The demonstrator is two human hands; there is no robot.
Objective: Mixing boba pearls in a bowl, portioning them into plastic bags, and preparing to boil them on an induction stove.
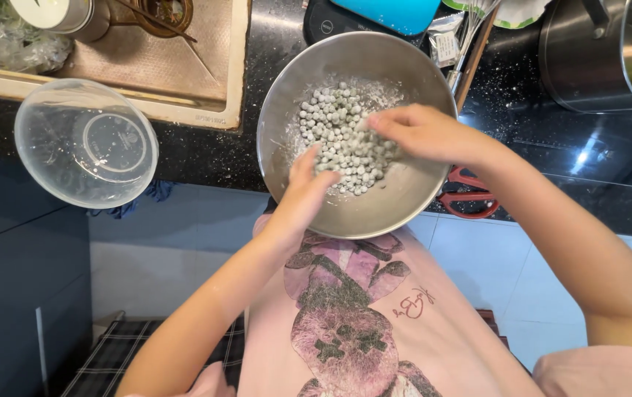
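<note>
A clear glass bowl [86, 142] sits at nine o'clock, overhanging the edge of the dark counter [206, 154], well apart from the work. At centre, a steel bowl [286, 95] also juts past the counter's front edge toward the person. Inside, grey-green dough balls [338, 121] lie in a floured heap, its long axis running roughly twelve to six o'clock. The left hand [309, 184] enters from seven o'clock, fingers loosely spread, tips touching the balls. The right hand [423, 132] comes from four o'clock, fingers loosely curled over the heap; whether they pinch any, I cannot tell. Red-handled scissors [470, 195] lie just beside the bowl at three o'clock.
</note>
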